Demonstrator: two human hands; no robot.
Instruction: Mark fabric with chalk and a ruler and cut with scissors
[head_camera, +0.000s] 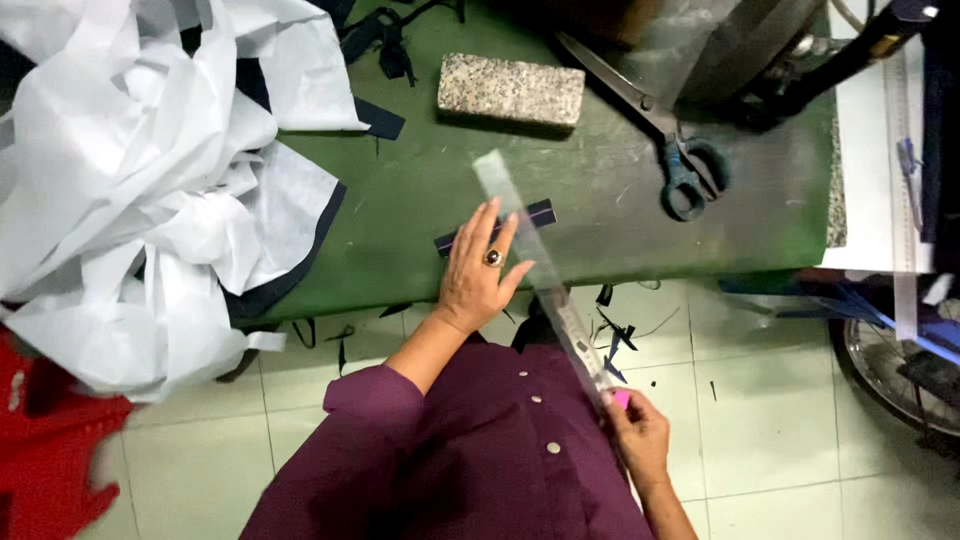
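Marking out a dark fabric strip (495, 228) on the green table (600, 200). Left hand (478, 270) flat, fingers spread, pinning strip and clear ruler (540, 270). Right hand (637, 432) closed on the ruler's near end, seemingly also pinching pink chalk (620, 398). Next: squaring ruler to strip, firm pressure.

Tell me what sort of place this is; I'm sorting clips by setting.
Probably a tailoring or garment cutting workshop: a green cutting table with large shears, heaps of white interfacing, and a clear ruler laid over a dark fabric strip.
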